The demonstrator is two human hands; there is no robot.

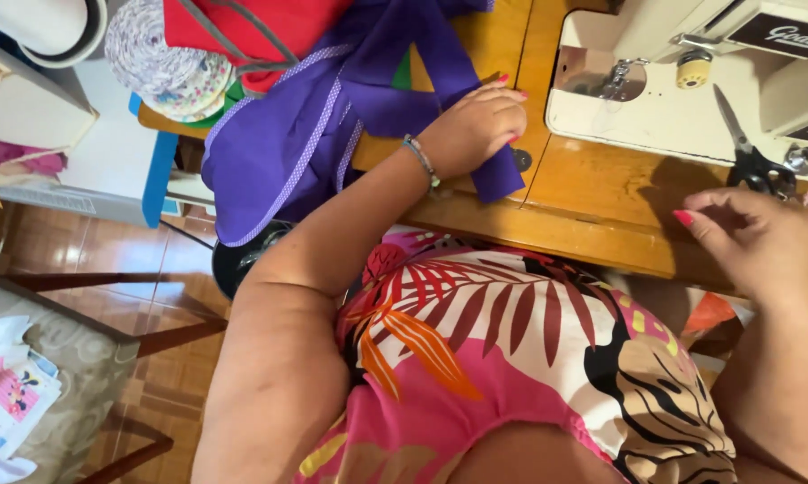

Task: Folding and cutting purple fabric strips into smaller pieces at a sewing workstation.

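A: Step looks like lining up fabric: left hand (477, 125) presses the purple strip (498, 175) flat on the table (592, 193), fingers together.

B: Right hand (753, 237) hovers loosely curled, holding nothing, near the one pair of scissors (755, 161). One machine (682, 90). Feeding needs a straight edge, I'd guess.

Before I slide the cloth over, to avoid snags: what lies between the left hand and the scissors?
Head view: mostly bare wooden table, plus the sewing machine's white base corner.

Sewing machine (691, 99) cropped by top and right edges
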